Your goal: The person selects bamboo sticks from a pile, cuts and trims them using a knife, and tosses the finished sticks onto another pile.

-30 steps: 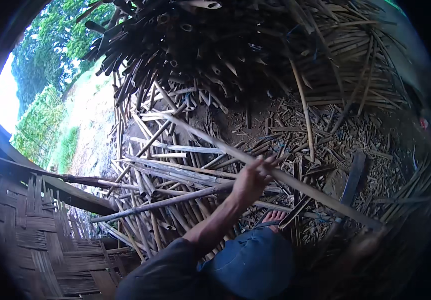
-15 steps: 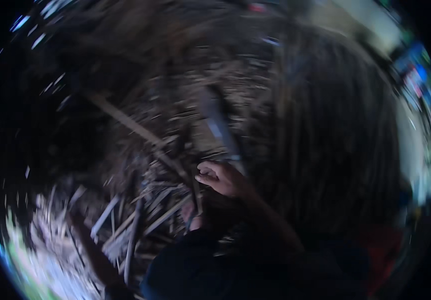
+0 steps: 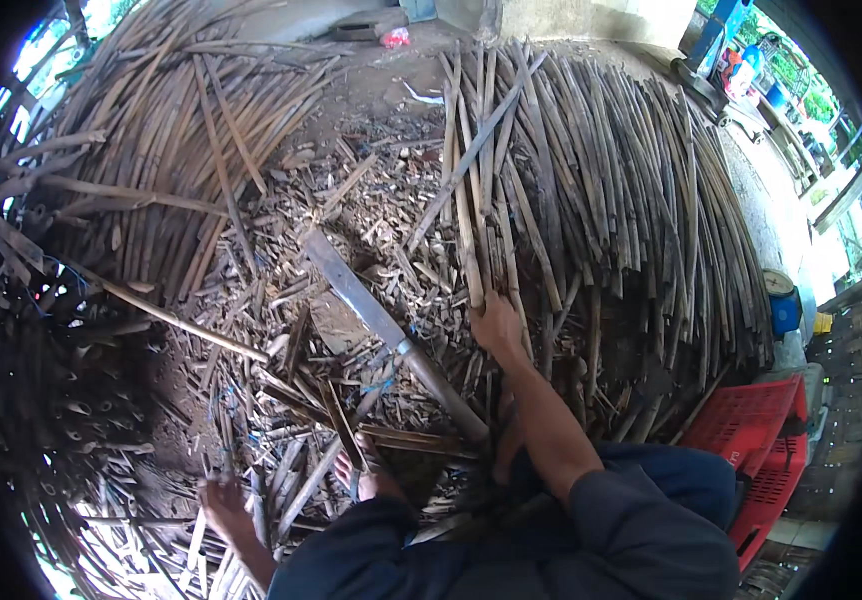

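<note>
My right hand (image 3: 498, 328) is closed around the near end of a long bamboo pole (image 3: 464, 225), at the left edge of a pile of poles. Down at the lower left, my left hand (image 3: 227, 512) hangs over split pieces, its fingers loosely apart with nothing visible in them. Between the hands lies a machete, its broad blade (image 3: 356, 298) pointing away to the left and its wooden handle (image 3: 443, 393) toward me. Dark split bamboo strips (image 3: 416, 440) lie beside the handle. My bare foot (image 3: 348, 474) shows behind them.
Bamboo poles (image 3: 601, 170) cover the right side, and another pole pile (image 3: 166, 150) lies at the far left. Chips and offcuts (image 3: 286, 235) litter the ground between. A red plastic crate (image 3: 746, 425) stands at my right. One pole (image 3: 176, 318) slants in from the left.
My right hand has moved away from me and to the right, onto a pole. My left hand is now over the split pieces. The earlier view is dark and blurred.
</note>
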Action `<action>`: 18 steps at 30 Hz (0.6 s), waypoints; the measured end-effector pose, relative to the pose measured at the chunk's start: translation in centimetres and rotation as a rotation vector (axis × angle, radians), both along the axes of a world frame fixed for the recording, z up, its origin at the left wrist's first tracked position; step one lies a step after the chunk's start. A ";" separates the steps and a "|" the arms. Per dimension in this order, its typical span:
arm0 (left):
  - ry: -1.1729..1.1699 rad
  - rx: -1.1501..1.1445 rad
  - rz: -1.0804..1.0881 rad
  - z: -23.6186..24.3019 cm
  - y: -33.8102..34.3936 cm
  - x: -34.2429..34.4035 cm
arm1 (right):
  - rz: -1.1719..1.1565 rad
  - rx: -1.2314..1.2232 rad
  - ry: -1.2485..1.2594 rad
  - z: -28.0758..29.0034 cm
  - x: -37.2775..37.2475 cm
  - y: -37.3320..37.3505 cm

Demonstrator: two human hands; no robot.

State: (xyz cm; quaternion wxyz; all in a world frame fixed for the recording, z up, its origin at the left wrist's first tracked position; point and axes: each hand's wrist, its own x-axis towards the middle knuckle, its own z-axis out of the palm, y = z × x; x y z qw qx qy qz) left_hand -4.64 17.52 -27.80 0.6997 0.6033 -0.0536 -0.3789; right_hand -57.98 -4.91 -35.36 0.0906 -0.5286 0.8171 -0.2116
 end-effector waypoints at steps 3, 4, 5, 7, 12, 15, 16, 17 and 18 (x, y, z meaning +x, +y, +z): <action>-0.232 0.019 -0.207 3.2 -2.8 -8.6 | 0.102 0.214 -0.705 3.5 2.8 1.1; -0.656 0.122 -0.388 4.1 -3.8 -11.3 | 0.133 0.252 -1.085 5.0 4.3 1.6; -0.501 -0.022 -0.447 5.2 -4.8 -13.3 | 0.167 0.314 -1.241 6.2 6.4 2.7; -0.577 -0.109 -0.704 6.8 -5.8 -17.3 | 0.274 0.423 -1.397 8.4 10.7 4.7; -1.067 0.054 -1.073 9.1 -7.5 -21.3 | 0.491 0.630 -1.876 10.8 15.8 8.4; -1.020 0.076 -0.981 9.9 -7.1 -21.2 | 0.550 0.464 -1.567 11.0 15.2 7.8; -1.012 0.120 -0.973 10.1 -6.9 -20.9 | 0.602 0.401 -1.612 10.9 15.0 7.5; -0.809 0.264 -0.997 10.2 -6.5 -20.6 | 0.513 0.463 -1.719 10.8 14.8 7.0; -0.823 0.246 -0.987 10.4 -6.0 -20.2 | 0.495 0.485 -1.847 10.6 14.8 6.6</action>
